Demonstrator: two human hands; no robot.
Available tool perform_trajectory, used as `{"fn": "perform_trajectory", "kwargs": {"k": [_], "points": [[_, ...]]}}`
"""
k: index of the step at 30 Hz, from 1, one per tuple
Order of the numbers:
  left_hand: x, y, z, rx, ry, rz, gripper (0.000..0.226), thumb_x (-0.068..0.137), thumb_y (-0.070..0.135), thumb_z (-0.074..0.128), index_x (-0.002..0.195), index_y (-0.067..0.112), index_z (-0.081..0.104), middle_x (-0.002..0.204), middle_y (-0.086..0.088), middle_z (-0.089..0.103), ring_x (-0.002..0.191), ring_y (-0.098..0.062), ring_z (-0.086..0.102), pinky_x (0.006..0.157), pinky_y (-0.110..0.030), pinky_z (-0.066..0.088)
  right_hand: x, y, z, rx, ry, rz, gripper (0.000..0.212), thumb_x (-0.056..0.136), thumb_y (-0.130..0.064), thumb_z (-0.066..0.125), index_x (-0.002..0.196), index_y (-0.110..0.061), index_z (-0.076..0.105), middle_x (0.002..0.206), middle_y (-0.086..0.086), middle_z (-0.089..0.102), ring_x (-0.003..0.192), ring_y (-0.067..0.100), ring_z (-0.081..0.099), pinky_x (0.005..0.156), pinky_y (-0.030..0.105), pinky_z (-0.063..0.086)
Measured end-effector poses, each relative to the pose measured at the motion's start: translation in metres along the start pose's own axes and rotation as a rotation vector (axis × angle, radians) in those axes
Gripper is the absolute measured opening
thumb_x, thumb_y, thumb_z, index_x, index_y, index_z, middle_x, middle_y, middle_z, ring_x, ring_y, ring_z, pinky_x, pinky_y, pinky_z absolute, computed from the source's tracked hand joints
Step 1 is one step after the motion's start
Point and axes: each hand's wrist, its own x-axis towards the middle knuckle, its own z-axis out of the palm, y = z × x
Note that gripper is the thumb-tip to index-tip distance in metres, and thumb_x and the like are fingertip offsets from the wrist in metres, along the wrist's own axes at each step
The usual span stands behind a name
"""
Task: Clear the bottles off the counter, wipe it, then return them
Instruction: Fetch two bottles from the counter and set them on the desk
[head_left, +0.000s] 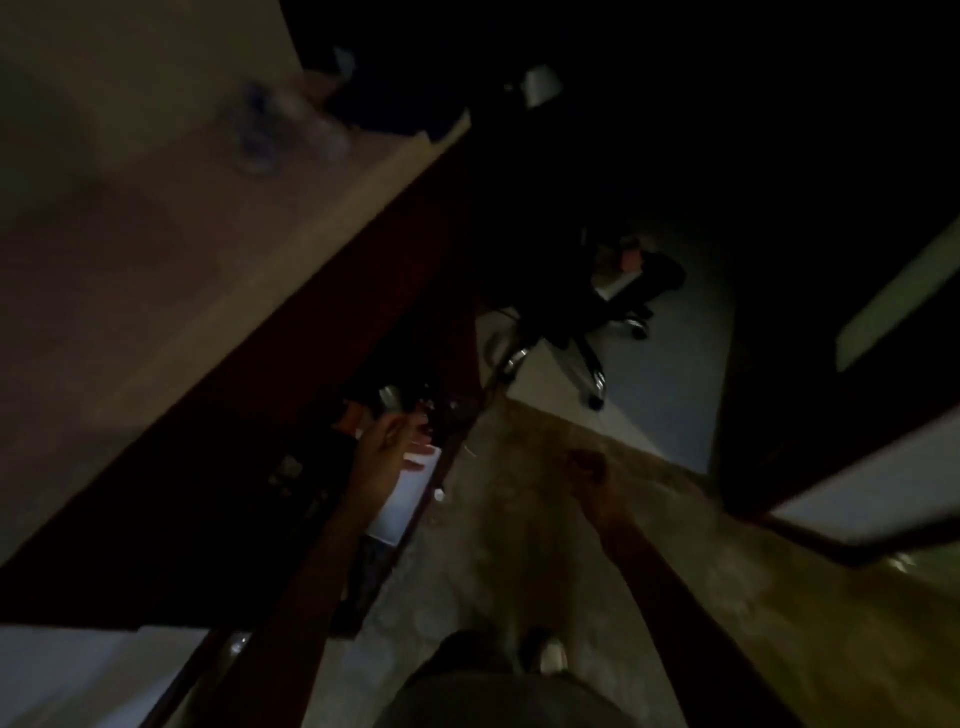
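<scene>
Apparently left hand (397, 441) open, empty

One head-worn wide-angle view only, tilted steeply down and rolled, dark and motion-blurred. Desk (171, 249) runs diagonally across the upper left, close to the lens; floor (519, 545) fills the centre below. Both forearms enter from the bottom edge, office chair (582, 322) farther off.

Dim office: swivel chair (582, 322) (castor base), counter (156, 234), carpet.

Office chair (582, 312) on pale floor (670, 395); white sheet (402, 499) near counter base.
</scene>
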Motion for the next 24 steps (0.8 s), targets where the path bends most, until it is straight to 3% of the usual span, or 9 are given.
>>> {"fn": "perform_trajectory", "kwargs": {"k": [3,7,10,13,15,18,19,21,24], "points": [[0.044,0.077,-0.022,-0.064,0.182,0.154,0.024,0.102,0.014,0.043,0.114,-0.001,0.058,0.092,-0.016,0.067,0.067,-0.015,0.07,0.058,-0.026,0.056,0.038,-0.141,0.059,-0.063,-0.065,-0.076,0.006,0.082,-0.025,0.072,0.076,-0.026,0.072,0.067,-0.015,0.07,0.062,-0.01,0.063,0.067,0.018,0.05],[0.092,0.164,-0.062,-0.053,0.448,0.312,0.025,0.102,0.025,0.044,0.105,0.006,0.061,0.079,-0.006,0.066,0.057,-0.006,0.068,0.048,-0.023,0.053,0.082,-0.268,0.128,-0.05,-0.103,-0.302,0.026,0.083,-0.019,0.075,0.103,-0.012,0.059,0.084,-0.007,0.061,0.077,0.002,0.06,0.07,0.013,0.046],[0.132,0.21,-0.104,0.011,0.64,0.423,0.031,0.097,0.037,0.048,0.1,0.009,0.061,0.076,-0.001,0.066,0.052,-0.002,0.063,0.045,-0.02,0.044,0.122,-0.34,0.182,-0.079,-0.2,-0.378,0.034,0.079,-0.025,0.078,0.103,-0.012,0.059,0.086,-0.007,0.059,0.076,-0.001,0.057,0.065,0.006,0.045],[0.177,0.244,-0.145,0.104,0.798,0.454,0.025,0.096,0.034,0.053,0.099,0.009,0.059,0.085,-0.006,0.066,0.06,-0.006,0.063,0.05,-0.024,0.043,0.148,-0.394,0.232,-0.158,-0.33,-0.48,0.02,0.078,-0.031,0.079,0.082,-0.024,0.06,0.082,-0.01,0.063,0.075,0.0,0.06,0.07,0.016,0.045],[0.211,0.265,-0.167,0.169,0.876,0.45,0.023,0.094,0.034,0.056,0.096,0.011,0.058,0.091,-0.012,0.065,0.073,-0.019,0.065,0.06,-0.029,0.046,0.166,-0.423,0.261,-0.236,-0.346,-0.461,0.026,0.077,-0.04,0.078,0.078,-0.023,0.057,0.083,-0.007,0.063,0.077,0.006,0.061,0.079,0.025,0.049],[0.262,0.283,-0.19,0.329,0.912,0.347,0.034,0.088,0.039,0.064,0.099,0.007,0.06,0.099,-0.016,0.065,0.085,-0.028,0.065,0.074,-0.033,0.051,0.188,-0.451,0.304,-0.448,-0.352,-0.451,0.084,0.062,-0.079,0.066,0.115,-0.014,0.061,0.113,0.004,0.064,0.102,0.021,0.063,0.092,0.036,0.052],[0.276,0.286,-0.192,0.386,0.89,0.279,0.04,0.085,0.043,0.067,0.101,0.007,0.06,0.103,-0.018,0.064,0.089,-0.03,0.064,0.081,-0.037,0.053,0.198,-0.454,0.317,-0.502,-0.364,-0.449,0.096,0.053,-0.092,0.057,0.112,-0.016,0.063,0.114,0.004,0.064,0.101,0.023,0.063,0.087,0.037,0.054],[0.295,0.287,-0.19,0.497,0.815,0.184,0.06,0.076,0.053,0.071,0.107,0.003,0.057,0.106,-0.021,0.058,0.099,-0.034,0.061,0.088,-0.041,0.051,0.204,-0.461,0.337,-0.602,-0.411,-0.449,0.099,0.049,-0.096,0.051,0.098,-0.011,0.062,0.106,0.008,0.063,0.094,0.027,0.063,0.076,0.033,0.052],[0.314,0.281,-0.178,0.641,0.732,0.122,0.083,0.07,0.06,0.069,0.117,-0.006,0.048,0.113,-0.029,0.053,0.109,-0.039,0.054,0.085,-0.043,0.048,0.21,-0.465,0.359,-0.704,-0.48,-0.358,0.073,0.083,-0.065,0.058,0.125,-0.007,0.049,0.119,0.015,0.054,0.106,0.031,0.057,0.079,0.02,0.05]]}}
